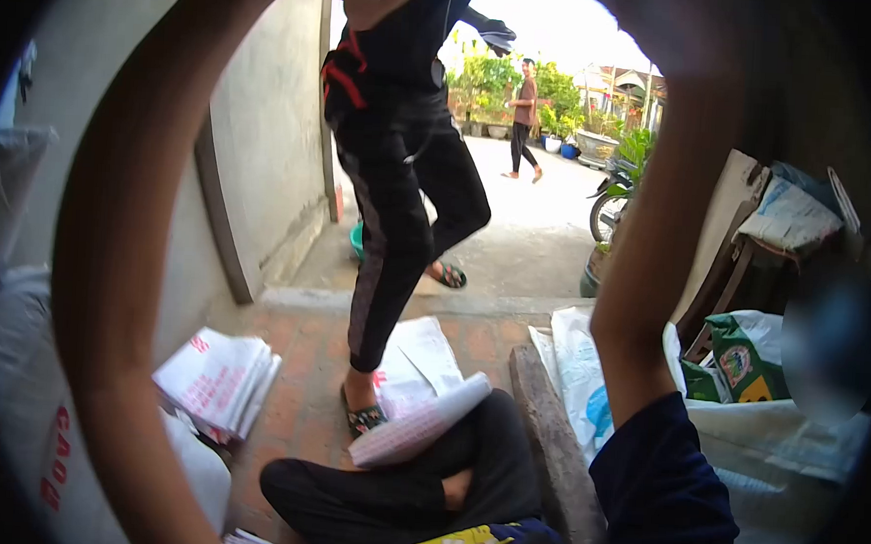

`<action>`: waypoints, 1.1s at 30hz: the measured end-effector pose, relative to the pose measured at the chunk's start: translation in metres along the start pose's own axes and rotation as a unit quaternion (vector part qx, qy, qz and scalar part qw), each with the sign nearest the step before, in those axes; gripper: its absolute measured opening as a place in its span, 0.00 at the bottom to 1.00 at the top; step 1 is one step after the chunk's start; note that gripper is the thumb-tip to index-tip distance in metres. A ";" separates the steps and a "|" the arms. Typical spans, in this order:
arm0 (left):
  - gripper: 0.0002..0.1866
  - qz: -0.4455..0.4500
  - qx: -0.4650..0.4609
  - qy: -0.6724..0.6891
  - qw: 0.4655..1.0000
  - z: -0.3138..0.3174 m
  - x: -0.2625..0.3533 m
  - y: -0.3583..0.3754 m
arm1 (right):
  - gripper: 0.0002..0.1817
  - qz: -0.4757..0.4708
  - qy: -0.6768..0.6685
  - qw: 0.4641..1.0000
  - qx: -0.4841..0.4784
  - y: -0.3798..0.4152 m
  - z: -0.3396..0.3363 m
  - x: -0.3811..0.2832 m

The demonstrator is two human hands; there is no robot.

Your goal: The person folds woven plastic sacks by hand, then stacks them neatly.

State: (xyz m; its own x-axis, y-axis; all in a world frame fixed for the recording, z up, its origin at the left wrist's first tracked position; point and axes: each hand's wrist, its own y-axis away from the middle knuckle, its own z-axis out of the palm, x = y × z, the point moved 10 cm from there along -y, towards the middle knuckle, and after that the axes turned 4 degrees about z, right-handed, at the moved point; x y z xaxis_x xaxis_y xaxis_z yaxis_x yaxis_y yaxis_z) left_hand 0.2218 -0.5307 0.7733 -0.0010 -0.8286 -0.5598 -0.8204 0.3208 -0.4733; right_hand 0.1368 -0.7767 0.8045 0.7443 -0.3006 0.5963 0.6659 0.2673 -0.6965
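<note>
From the head view, I am sitting cross-legged on a brick floor, and both my arms are lifting up past the camera. My left forearm [110,284] is curving up the left side of the picture, and my right forearm [653,254] is rising on the right from a dark blue sleeve [660,491]. Both my hands are passing out of the top of the frame, so I cannot tell how wide either one is spread or what it is touching.

A rolled white sack [418,421] is lying across my lap, resting on my dark trousers [394,496]; it is the thing nearest my arms. Just beyond it, a person in black clothes [401,172] is stepping over more flat white sacks [419,355], one sandalled foot [364,416] planted right beside the roll and blocking the way ahead. A folded stack of printed sacks [215,377] is sitting to my left, near a full white bag [34,418] at the picture's edge. To my right a wooden plank [550,436] is lying along the floor, with more white bags [587,378] and a green packet [746,357] behind it.

A grey wall [265,135] is closing in the left side. Open concrete yard [536,238] is stretching beyond the step, where another person [524,119] is walking well away, near a parked motorbike [612,198].
</note>
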 end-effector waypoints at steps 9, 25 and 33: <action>0.13 -0.032 0.049 0.112 0.992 0.192 0.041 0.142 | 0.35 -0.054 -0.186 0.976 -0.096 0.142 -0.061 -0.075; 0.20 -0.402 -0.151 0.389 0.815 0.676 0.100 0.344 | 0.30 -0.065 -0.311 0.941 -0.115 0.223 -0.030 -0.125; 0.22 -0.381 -0.353 0.429 0.739 0.791 0.264 0.448 | 0.28 -0.075 -0.338 0.932 -0.106 0.267 -0.019 -0.134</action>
State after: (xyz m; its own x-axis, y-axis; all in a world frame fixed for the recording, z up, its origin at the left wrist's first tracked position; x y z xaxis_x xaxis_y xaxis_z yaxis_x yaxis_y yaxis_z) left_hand 0.3060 -0.2425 -0.1246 0.5015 -0.7279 0.4676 -0.8632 -0.4576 0.2134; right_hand 0.2143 -0.6830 0.5310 0.5528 0.3452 0.7584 0.7934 0.0602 -0.6057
